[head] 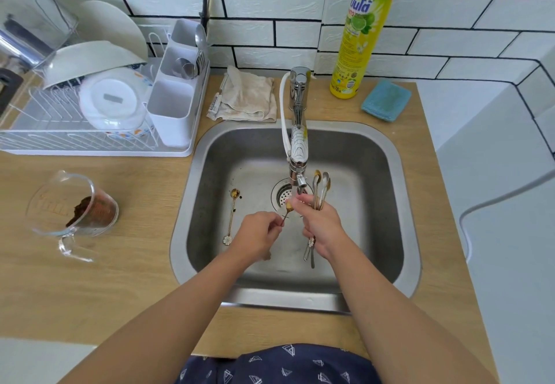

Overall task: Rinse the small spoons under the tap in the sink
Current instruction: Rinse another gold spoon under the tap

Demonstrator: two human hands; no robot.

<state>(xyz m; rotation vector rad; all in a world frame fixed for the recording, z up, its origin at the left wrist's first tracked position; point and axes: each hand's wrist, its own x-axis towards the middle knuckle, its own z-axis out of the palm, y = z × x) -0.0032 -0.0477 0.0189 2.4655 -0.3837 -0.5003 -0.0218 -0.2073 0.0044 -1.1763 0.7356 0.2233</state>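
Note:
My left hand (258,238) pinches the handle of a small gold spoon (289,207), whose bowl sits under the tap (298,155) spout. My right hand (319,224) grips a bundle of several small spoons (320,187), bowls pointing up beside the spout and handle ends sticking out below the fist. Its fingertips touch the gold spoon's bowl. Another gold spoon with a flower end (232,215) lies on the bottom of the steel sink (375,158), left of the drain (283,193). Running water is hard to make out.
A dish rack (90,119) with bowls and a cutlery holder stands on the left counter. A glass measuring jug (73,206) with brown residue lies on its side. Behind the sink are a cloth (249,95), a dish soap bottle (362,29) and a blue sponge (386,100).

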